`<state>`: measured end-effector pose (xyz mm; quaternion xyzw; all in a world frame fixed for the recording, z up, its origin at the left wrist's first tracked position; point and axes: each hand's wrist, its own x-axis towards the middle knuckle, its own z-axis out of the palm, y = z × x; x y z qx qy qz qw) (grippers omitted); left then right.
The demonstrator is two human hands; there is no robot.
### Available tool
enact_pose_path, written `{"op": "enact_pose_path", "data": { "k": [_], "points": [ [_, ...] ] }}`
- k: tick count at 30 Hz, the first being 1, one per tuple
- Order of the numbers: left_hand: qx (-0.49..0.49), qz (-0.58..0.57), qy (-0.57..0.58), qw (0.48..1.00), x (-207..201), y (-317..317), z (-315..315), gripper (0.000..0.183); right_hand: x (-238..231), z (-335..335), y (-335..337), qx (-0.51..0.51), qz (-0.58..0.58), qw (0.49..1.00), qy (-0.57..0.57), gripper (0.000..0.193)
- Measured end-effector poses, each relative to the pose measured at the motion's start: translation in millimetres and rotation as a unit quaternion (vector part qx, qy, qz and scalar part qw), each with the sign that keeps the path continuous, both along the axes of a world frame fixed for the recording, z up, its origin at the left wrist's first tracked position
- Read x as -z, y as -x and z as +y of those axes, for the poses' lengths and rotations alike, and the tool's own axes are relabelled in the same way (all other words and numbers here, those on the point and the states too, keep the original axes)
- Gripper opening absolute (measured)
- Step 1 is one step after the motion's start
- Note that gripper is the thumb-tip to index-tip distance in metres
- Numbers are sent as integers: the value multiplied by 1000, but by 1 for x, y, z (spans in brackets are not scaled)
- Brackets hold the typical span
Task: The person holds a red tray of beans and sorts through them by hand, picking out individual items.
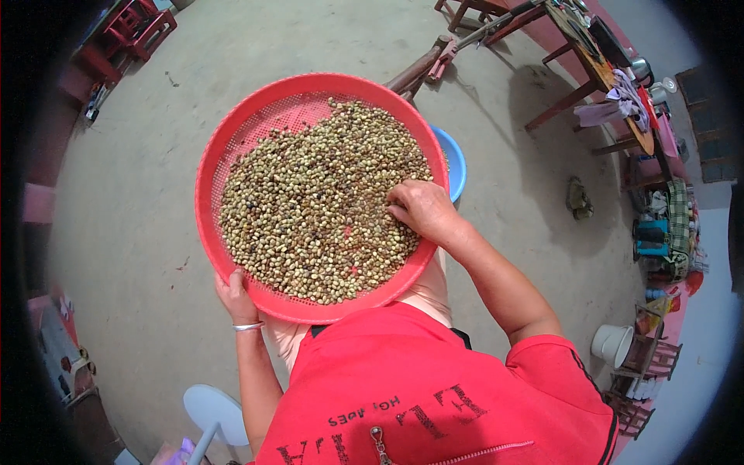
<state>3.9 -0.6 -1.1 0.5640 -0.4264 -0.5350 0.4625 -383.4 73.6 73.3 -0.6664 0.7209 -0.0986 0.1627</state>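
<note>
A round red sieve tray [256, 116] with a perforated bottom rests at my lap, heaped with small green-brown beans or seeds [318, 201]. A few darker ones are mixed in, and the bare mesh shows at the far left. My left hand [236, 297] grips the near-left rim, thumb over the edge and fingers hidden underneath. At the right side of the tray, my right hand [422, 209] reaches over the rim with its fingers curled together at the surface of the seeds. Whatever its fingertips hold is hidden.
Partly behind the tray's right side stands a blue basin [452, 164]. A wooden table [577, 46] with a purple cloth is at the far right, a white bucket [612, 345] at the right. Red stools [139, 31] stand far left; a pale round-topped object [213, 411] is near left.
</note>
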Motion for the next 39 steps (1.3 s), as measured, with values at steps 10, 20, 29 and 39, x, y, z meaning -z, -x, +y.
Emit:
{"op": "enact_pose_path", "data": {
  "k": [10,20,29,39],
  "points": [
    [12,16,9,1000,5,-2,-2,40,0,-3,-3,36,-3,999,-38,12],
    [-4,19,13,1000,1,1,0,40,-46,21,64,167,78,974,129,15],
    [-17,32,11,999,9,-5,-2,41,-22,37,8,-41,87,991,-93,17],
    [-2,17,3,1000,6,-3,-2,40,-22,41,24,2,33,998,-46,15]
  ]
}}
